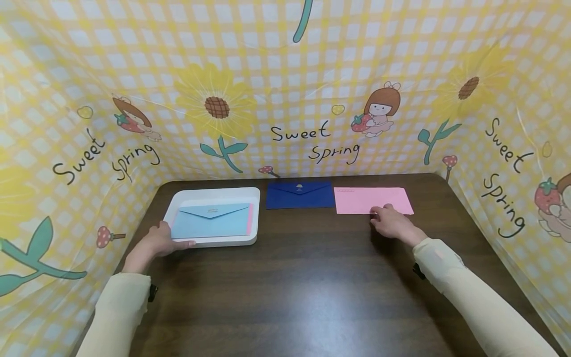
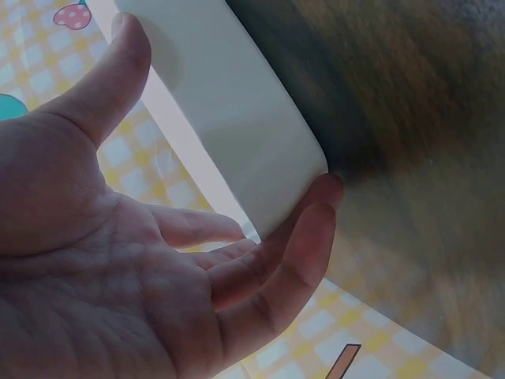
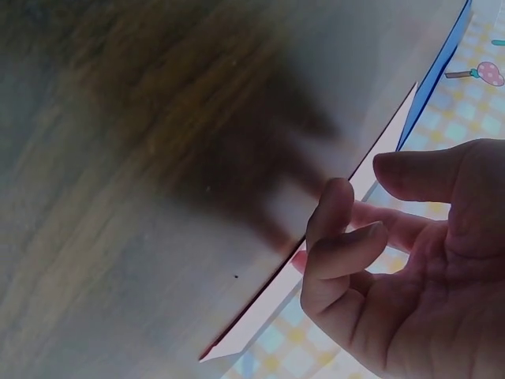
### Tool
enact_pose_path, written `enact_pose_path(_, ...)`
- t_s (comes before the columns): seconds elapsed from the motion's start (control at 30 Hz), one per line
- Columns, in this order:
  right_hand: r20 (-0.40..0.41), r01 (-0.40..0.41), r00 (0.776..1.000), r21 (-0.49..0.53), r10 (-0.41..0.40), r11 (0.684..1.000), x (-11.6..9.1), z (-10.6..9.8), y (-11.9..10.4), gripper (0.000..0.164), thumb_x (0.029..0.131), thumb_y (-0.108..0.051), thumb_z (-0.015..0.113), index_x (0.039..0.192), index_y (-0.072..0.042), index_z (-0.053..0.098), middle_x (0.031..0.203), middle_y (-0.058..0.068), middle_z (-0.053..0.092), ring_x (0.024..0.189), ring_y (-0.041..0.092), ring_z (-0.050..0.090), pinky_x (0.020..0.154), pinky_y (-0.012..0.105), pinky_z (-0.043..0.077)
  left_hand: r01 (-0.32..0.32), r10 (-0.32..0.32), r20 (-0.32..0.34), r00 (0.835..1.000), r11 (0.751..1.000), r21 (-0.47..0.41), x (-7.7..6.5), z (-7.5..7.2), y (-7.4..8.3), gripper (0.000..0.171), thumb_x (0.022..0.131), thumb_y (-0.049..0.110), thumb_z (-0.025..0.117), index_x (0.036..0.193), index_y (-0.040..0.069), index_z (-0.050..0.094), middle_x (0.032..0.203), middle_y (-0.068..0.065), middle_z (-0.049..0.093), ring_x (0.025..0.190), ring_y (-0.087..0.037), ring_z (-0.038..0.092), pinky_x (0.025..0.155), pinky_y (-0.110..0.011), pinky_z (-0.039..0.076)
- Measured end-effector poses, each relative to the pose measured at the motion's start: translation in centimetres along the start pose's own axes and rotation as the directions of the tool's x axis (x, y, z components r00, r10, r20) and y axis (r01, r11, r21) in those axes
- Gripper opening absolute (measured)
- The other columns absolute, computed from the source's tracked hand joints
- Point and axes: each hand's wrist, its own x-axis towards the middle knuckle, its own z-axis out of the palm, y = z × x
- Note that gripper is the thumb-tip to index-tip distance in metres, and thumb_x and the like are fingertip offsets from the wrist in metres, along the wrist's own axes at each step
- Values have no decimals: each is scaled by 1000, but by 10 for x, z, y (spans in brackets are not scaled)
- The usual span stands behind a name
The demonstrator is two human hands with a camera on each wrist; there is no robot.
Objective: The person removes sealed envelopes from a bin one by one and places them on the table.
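Note:
At the left of the table, a white tray (image 1: pixel 227 242) holds a light blue envelope (image 1: pixel 209 227) with a pink edge showing beneath it. My left hand (image 1: pixel 162 240) grips the tray's near left corner, thumb along the front wall; the left wrist view shows the fingers (image 2: pixel 304 253) bent around the corner. A pink envelope (image 1: pixel 352 202) lies flat at the right. Over its near edge is my right hand (image 1: pixel 392 222), fingers loosely bent and thumb apart from them. In the right wrist view the fingertips (image 3: pixel 335 201) overlap the envelope's edge, with nothing pinched.
Between tray and pink envelope, a dark blue envelope (image 1: pixel 299 198) lies along the table's back edge. Yellow checked cloth (image 1: pixel 285 64) walls in the brown table (image 1: pixel 276 287) at the back and both sides.

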Motion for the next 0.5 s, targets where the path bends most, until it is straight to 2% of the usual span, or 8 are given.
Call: enact_pose_path(0.5,5,-23,1000,-2,23,1000,11,-4,2,40,104,-12,58,138,9,56,131,36,53,112,45,56,94,63,49,12,-12,18,1000,1000,2,1,1,-2,127,92,57,76,143,-34,3,140,-60,17,132,-71,28,109,-72,34)
